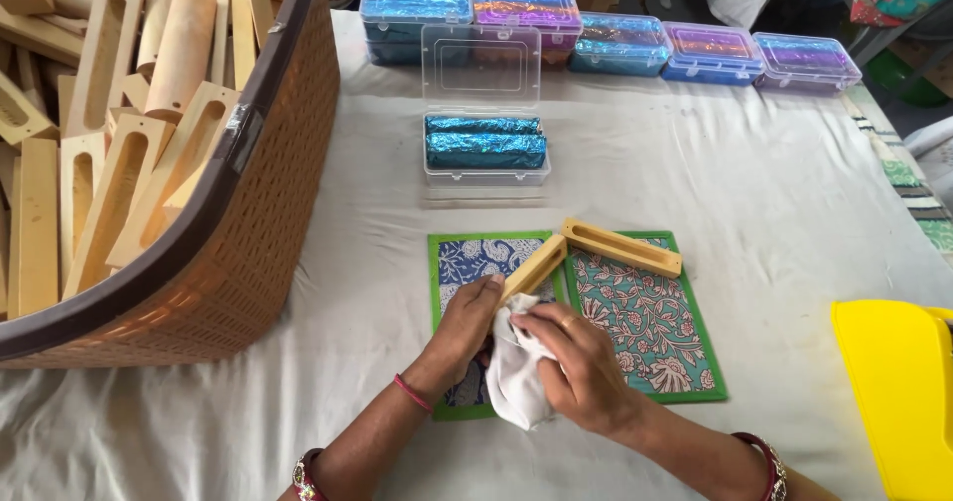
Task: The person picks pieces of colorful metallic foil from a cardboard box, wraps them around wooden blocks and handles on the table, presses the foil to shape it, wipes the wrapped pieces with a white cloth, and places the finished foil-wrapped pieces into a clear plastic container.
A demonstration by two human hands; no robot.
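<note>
From the head camera, looking down at the cloth-covered table (695,183): the left hand (467,322) is closed around the near end of a wooden block (534,266), which slants up and away over the blue printed card (476,263). The right hand (576,362) is curled shut on a bunched white rag (516,377), pressing it against the block's lower end. A second block (622,247) lies flat across the top of the teal printed card (645,317), its near end touching or just beside the tip of the held one; I cannot tell which.

Behind them an open clear box (484,158) holds blue foil-wrapped bars, with a row of closed boxes (615,39) along the far edge. A big woven basket (248,213) full of more blocks stands at the left, and something yellow (898,392) sits at the right edge.

To my eye the risk is the held block's free tip: a firm rub could swing it into the second block and push that off the card. The rag's loose tail could also drag the blue card askew.
</note>
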